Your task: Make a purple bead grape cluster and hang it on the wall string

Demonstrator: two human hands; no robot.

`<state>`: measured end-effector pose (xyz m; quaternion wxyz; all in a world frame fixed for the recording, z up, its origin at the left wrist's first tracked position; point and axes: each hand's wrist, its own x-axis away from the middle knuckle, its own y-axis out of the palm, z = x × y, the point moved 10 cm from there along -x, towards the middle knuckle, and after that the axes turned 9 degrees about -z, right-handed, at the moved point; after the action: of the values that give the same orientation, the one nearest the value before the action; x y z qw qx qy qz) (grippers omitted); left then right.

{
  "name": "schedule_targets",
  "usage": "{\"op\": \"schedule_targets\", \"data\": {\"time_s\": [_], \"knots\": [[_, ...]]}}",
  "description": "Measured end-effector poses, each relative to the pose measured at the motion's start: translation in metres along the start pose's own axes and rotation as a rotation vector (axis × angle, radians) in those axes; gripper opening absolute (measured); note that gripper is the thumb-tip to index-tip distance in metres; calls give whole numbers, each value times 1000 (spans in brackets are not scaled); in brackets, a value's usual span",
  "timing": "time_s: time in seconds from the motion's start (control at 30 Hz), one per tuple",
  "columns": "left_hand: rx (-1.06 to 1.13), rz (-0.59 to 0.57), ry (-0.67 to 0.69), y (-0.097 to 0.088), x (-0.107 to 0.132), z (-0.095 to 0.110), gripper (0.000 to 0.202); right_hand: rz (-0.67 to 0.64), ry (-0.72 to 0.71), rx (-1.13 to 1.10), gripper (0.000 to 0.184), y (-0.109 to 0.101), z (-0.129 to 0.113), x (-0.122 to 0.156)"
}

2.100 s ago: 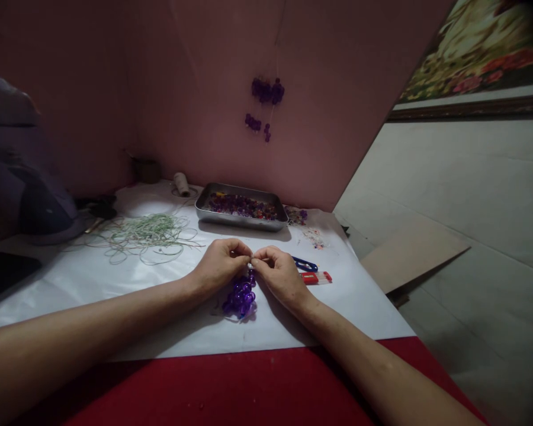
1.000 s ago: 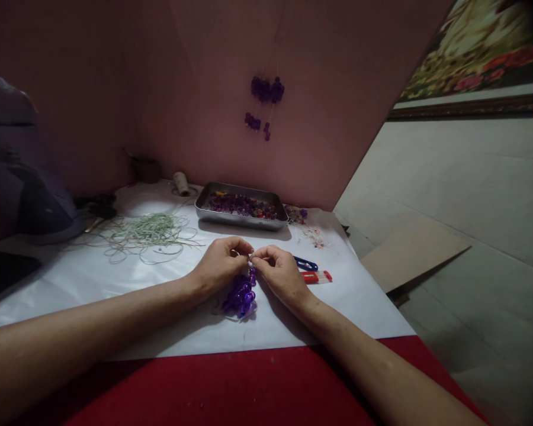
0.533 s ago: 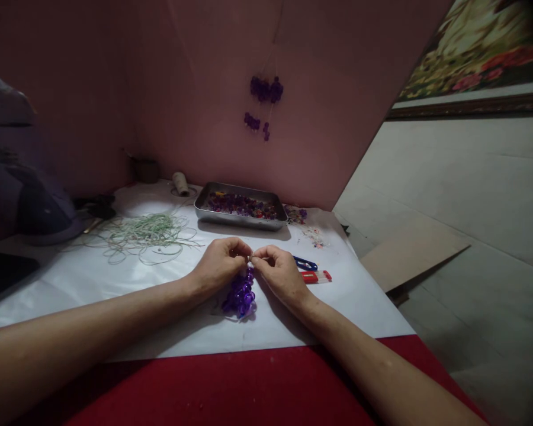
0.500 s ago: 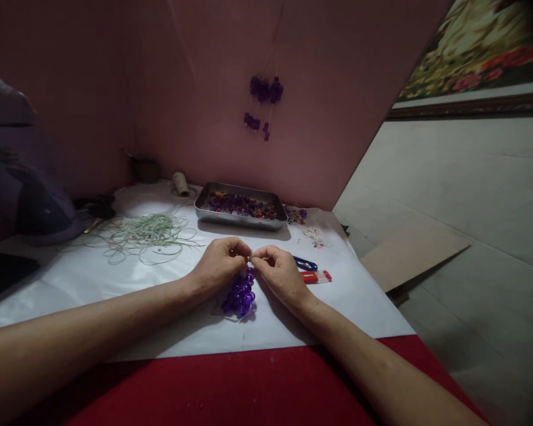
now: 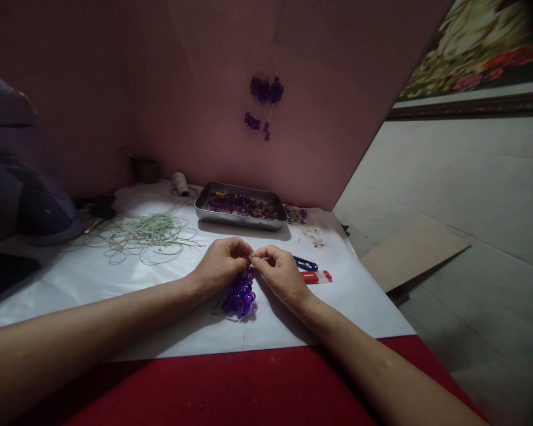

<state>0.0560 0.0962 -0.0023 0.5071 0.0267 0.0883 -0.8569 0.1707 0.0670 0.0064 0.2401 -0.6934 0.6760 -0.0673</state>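
A cluster of purple beads (image 5: 240, 294) lies on the white sheet (image 5: 115, 290) between my hands. My left hand (image 5: 221, 264) and my right hand (image 5: 279, 273) meet fingertip to fingertip just above the cluster's top end, both pinched closed on something small there, likely its thread or a bead. The cluster's upper part is hidden by my fingers.
A metal tray (image 5: 241, 206) of purple beads stands behind my hands. A tangle of pale green cord (image 5: 148, 232) lies to the left, a thread spool (image 5: 182, 183) beyond it. A blue tool (image 5: 305, 263) and a red-white lighter (image 5: 317, 276) lie to the right. Bead clusters (image 5: 263, 100) hang on the pink wall.
Both hands stay pinched together over the cluster with only tiny finger movements. The purple beads have barely shifted.
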Motion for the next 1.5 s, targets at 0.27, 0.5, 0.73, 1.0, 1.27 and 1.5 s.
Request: {"op": "schedule_targets", "data": {"time_s": [0.27, 0.5, 0.73, 1.0, 1.27, 1.5], "knots": [[-30, 53, -26, -5, 4, 2, 17, 15, 10, 16, 8, 0, 2, 0], [-65, 62, -41, -8, 3, -2, 13, -35, -25, 8, 7, 4, -2, 1], [-48, 64, -3, -8, 5, 4, 12, -24, -34, -19, 7, 3, -1, 0], [33, 2, -23, -3, 7, 4, 11, -8, 18, -85, 8, 1, 8, -1], [18, 29, -13, -3, 6, 7, 9, -32, 33, -71, 9, 3, 3, 0], [13, 47, -3, -5, 4, 4, 6, -42, 25, -41, 10, 3, 1, 1]]}}
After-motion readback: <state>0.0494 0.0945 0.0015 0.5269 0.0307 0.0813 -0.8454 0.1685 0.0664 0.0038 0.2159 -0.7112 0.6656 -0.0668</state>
